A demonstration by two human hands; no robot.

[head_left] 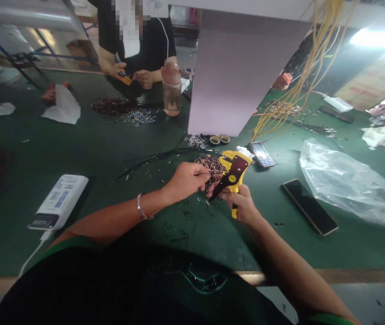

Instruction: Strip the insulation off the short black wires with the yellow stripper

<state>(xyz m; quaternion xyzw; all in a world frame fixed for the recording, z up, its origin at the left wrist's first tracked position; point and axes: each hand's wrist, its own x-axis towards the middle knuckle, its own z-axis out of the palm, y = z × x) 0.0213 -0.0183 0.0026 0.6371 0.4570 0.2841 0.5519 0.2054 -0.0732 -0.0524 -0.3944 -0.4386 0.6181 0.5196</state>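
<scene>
While gripping a yellow-and-maroon wire stripper in the right hand, curling fingers firmly round its handle, hand nearly closed. Pinching left thumb and fingertips together on the left hand, just beside the stripper head; anything held too small to tell. Wearing a silver bracelet on the left wrist. Holding both hands over a heap of copper-coloured wire bits on a green work mat, stripper head overlapping the heap's right side. Trailing far and left of the heap: thin black wires. Lying right: a keypad phone, a smartphone, a crumpled plastic bag. Lying near left: a white power bank. Standing far: a plastic water bottle, just beside a co-worker's hands handling a small yellow-and-dark tool.
</scene>
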